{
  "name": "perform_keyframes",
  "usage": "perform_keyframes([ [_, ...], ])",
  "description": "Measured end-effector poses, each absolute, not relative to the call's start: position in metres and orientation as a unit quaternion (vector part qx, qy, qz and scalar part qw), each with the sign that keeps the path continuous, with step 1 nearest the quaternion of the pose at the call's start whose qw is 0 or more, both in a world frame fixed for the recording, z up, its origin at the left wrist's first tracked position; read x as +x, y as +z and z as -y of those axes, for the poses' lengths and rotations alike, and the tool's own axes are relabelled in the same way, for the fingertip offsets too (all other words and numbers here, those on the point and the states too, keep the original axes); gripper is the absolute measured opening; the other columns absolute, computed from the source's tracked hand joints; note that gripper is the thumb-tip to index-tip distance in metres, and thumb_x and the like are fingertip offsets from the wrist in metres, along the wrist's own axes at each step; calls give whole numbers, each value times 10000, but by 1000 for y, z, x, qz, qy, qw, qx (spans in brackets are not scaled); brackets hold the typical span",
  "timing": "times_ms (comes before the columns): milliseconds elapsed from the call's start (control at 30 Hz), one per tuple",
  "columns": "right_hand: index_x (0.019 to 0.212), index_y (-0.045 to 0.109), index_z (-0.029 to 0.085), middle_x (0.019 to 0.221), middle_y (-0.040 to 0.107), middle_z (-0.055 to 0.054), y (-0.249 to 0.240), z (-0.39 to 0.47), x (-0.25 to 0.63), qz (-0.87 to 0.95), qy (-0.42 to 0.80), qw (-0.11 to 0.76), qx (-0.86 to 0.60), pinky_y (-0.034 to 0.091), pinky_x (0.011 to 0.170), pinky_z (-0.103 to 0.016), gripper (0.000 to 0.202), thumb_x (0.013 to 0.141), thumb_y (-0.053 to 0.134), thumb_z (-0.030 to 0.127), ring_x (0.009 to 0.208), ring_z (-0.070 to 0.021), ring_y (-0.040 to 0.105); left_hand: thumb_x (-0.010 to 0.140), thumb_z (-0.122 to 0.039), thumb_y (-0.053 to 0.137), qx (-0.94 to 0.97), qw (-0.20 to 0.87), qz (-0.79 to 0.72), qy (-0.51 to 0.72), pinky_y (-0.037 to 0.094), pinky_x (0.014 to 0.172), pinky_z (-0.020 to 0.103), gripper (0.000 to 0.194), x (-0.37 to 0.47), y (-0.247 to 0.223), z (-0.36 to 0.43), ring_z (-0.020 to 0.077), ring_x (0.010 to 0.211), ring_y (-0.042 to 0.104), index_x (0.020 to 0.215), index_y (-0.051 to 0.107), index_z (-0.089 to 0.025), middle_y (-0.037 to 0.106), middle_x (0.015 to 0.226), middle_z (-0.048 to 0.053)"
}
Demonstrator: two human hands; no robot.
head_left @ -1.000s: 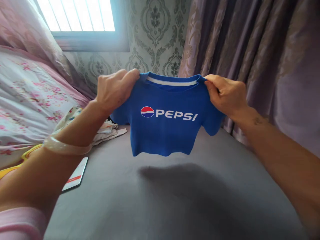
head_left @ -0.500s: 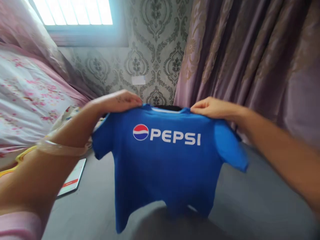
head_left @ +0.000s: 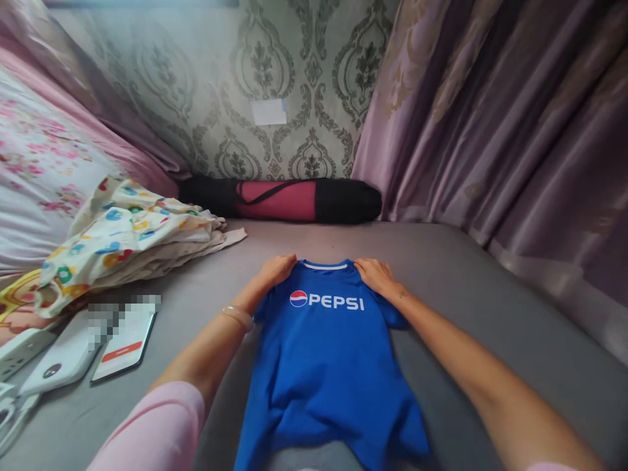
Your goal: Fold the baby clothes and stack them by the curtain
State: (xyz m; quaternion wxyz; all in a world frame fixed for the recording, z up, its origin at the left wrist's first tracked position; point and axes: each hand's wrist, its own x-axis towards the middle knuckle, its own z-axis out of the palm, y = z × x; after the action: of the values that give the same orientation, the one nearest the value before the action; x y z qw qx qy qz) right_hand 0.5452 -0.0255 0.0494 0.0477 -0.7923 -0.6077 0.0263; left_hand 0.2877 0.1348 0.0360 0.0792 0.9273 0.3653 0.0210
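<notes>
A blue T-shirt [head_left: 328, 360] with a white PEPSI print and a round red, white and blue logo lies on the grey bed sheet [head_left: 471, 314], collar toward the wall. My left hand [head_left: 279, 269] is closed on the shirt's left shoulder beside the collar. On the other side of the collar, my right hand [head_left: 375, 273] grips the right shoulder. Both sleeves are partly covered by my forearms. The lower part of the shirt is wrinkled, its hem curving up in the middle near the bottom edge of the view.
Against the patterned wall lies a black and dark pink roll bag [head_left: 279, 199]. Folded printed clothes [head_left: 127, 229] are piled at left. Nearer are a phone [head_left: 128, 343], a white device [head_left: 69, 353] and a power strip [head_left: 24, 350]. Purple curtains [head_left: 490, 131] hang at right.
Both hands have lowered the shirt from being held up in the air onto the bed. The view has tilted down, bringing the roll bag and clothes pile into sight.
</notes>
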Motion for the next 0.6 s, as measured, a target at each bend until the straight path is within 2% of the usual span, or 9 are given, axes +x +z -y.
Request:
perform_keyframes([
  [233, 1261, 577, 293, 1150, 664, -66, 22, 7, 563, 624, -18, -1, -781, 449, 814, -332, 418, 1021, 245, 375, 1026, -231, 627, 1002, -410, 212, 921, 28, -387, 12, 448, 723, 311, 380, 304, 20, -148, 254, 942, 662, 1084, 536, -230, 681, 1072, 103],
  [600, 1298, 550, 295, 1182, 661, -67, 23, -16, 597, 638, -15, -28, -769, 438, 827, -337, 406, 1022, 265, 377, 1027, -239, 629, 1000, -411, 230, 923, 30, -383, 15, 449, 758, 328, 386, 334, 15, -177, 258, 971, 650, 1128, 544, -226, 671, 1101, 120],
])
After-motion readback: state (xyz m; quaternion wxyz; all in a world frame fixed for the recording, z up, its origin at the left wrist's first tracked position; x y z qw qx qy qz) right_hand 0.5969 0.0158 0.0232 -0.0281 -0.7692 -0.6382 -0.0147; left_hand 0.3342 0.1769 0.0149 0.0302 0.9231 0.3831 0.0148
